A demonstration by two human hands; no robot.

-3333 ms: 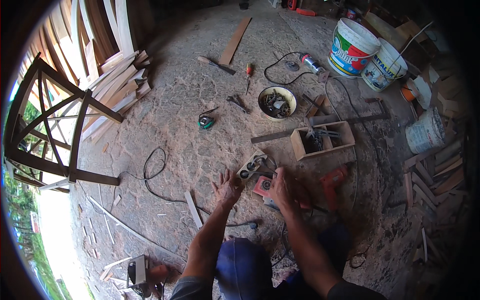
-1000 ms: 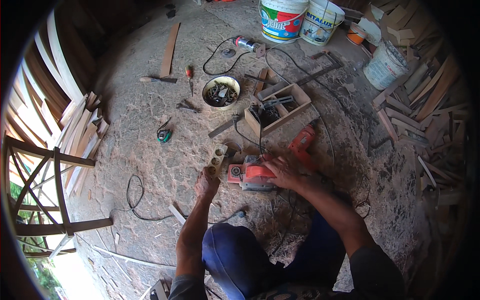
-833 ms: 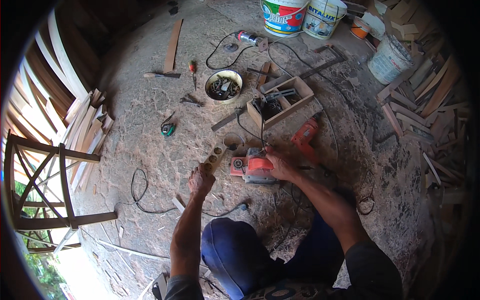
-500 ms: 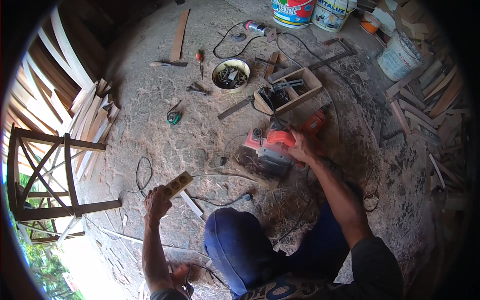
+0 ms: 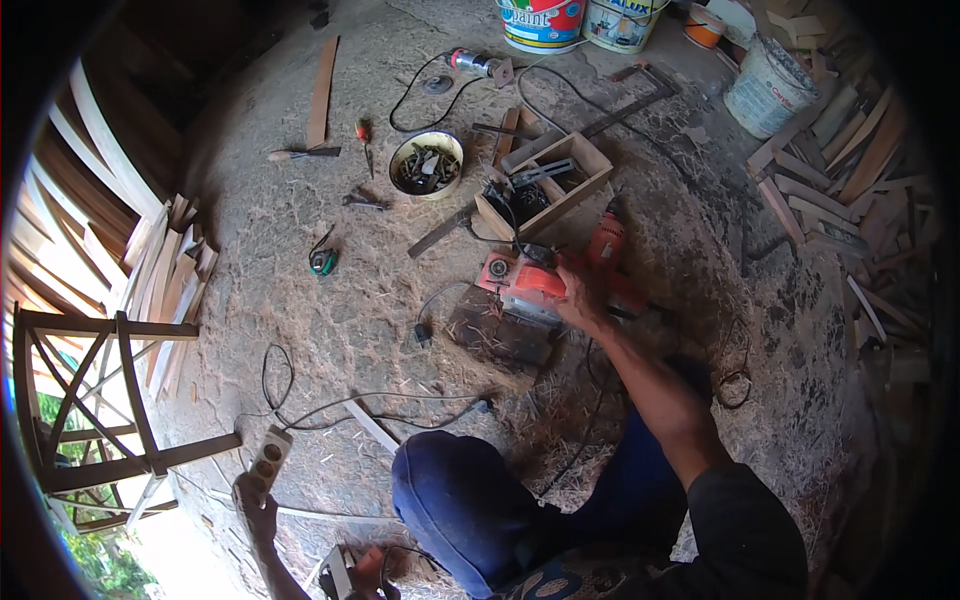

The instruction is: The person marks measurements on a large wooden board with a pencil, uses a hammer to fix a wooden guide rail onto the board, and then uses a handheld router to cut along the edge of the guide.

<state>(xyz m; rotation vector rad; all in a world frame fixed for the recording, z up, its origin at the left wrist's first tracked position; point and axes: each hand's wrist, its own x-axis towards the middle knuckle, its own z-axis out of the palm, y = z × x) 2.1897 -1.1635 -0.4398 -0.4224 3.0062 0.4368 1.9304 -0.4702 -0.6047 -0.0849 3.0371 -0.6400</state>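
My left hand (image 5: 258, 508) is closed around the lower end of a beige power strip (image 5: 268, 458) at the lower left. The strip's round sockets face up, and a cord runs off near its top end. My right hand (image 5: 580, 292) grips the rear handle of a red electric planer (image 5: 532, 287). The planer sits at the far edge of a dark wooden block (image 5: 500, 338), whose top is strewn with shavings. Right beside the planer lies a red drill (image 5: 606, 242), partly hidden by my hand. A dark plug (image 5: 481, 406) on a cord rests near my knee.
Beyond the planer stand a wooden toolbox (image 5: 560, 190) and a bowl of small hardware (image 5: 427, 165). A tape measure (image 5: 322, 262) lies to the left. A wooden frame (image 5: 130, 400) and stacked strips (image 5: 165, 280) line the left side; scrap wood (image 5: 840, 200) is heaped at right.
My left hand has drawn the power strip down and to the left, away from my knee. My right hand stays on the planer, which was blurred before. The whole view has shifted slightly.
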